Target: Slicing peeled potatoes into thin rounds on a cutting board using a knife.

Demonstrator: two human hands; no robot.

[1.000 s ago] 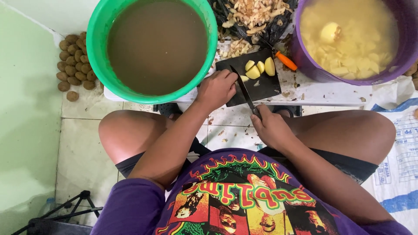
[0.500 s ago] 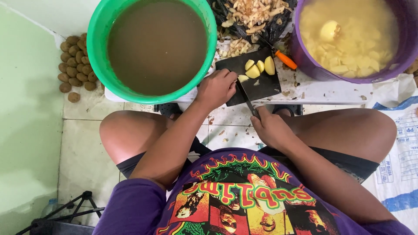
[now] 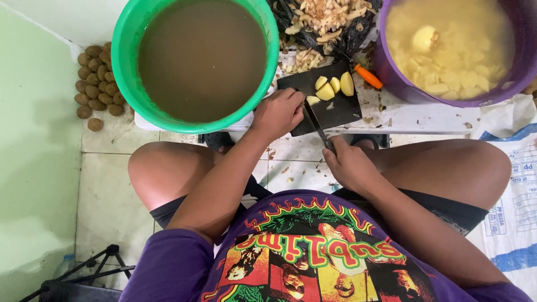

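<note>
My left hand (image 3: 278, 113) rests on the near left corner of a black cutting board (image 3: 338, 112), its fingers closed over a piece of peeled potato (image 3: 312, 100). My right hand (image 3: 348, 164) grips the handle of a knife (image 3: 317, 124), and the blade lies across the board beside the held piece. Three cut yellow potato chunks (image 3: 334, 86) sit at the board's far side.
A green tub of murky brown water (image 3: 126, 50) stands to the left, a purple tub of cut potato in water (image 3: 394, 78) to the right. Peelings (image 3: 321, 17) lie behind the board, next to an orange-handled peeler (image 3: 367, 78). Unpeeled potatoes (image 3: 95, 84) lie on the floor. My knees flank the low white table (image 3: 425, 118).
The knife blade has shifted slightly toward me and sits lower on the board. My left hand still holds the potato piece in the same spot.
</note>
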